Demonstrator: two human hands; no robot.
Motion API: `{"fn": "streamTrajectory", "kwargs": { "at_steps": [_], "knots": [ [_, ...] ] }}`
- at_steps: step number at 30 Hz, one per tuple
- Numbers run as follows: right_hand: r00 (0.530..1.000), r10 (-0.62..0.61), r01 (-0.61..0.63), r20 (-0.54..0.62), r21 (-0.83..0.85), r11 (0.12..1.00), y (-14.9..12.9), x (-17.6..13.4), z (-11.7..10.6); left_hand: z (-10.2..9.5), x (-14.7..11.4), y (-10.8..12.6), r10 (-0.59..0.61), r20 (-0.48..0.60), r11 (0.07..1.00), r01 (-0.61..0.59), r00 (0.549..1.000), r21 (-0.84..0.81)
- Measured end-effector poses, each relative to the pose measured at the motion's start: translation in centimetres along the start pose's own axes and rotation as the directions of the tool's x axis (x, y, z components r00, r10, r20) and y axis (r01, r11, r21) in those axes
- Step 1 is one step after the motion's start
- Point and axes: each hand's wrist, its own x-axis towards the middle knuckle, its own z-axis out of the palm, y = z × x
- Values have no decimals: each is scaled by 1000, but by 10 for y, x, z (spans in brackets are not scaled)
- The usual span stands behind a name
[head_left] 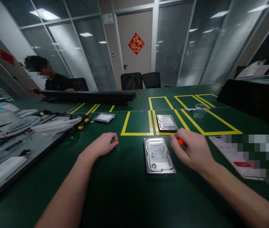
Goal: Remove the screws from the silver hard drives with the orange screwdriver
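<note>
We see the nearest hard drive [158,155] between the right hand [191,147], gripping an orange handle [181,141], and the left hand [104,143], curled by pale specks [118,146]; the latter hand's contents we cannot tell.

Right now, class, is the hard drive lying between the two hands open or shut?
Shut: the hard drive has its labelled metal cover over the top, and no inner parts show.

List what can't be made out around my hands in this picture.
All in the head view:
Bright orange object: mostly hidden in the grip of your right hand.
Anything in your left hand: hidden by its curled fingers.
Tiny pale specks: too small to identify.
Nearest silver rectangular metal hard drive: printing too small to read.
</note>
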Motion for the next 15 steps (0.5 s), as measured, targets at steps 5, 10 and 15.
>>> {"fn": "streamTrajectory", "kwargs": {
  "at_steps": [5, 10, 15],
  "knots": [
    [1000, 3, -2, 3, -95, 995, 13, -29, 11, 9, 6, 0, -5, -10, 1000, 5, 1000, 6],
    [999, 2, 0, 40, -60, 998, 2, -22, 12, 12, 9, -2, -1, 6, 999, 1, 1000, 46],
    [997, 39, -36, 68, -50, 998, 1, -22, 12, 12, 4, 32, 148, -121, 988, -151, 982, -18]
  ]
}}
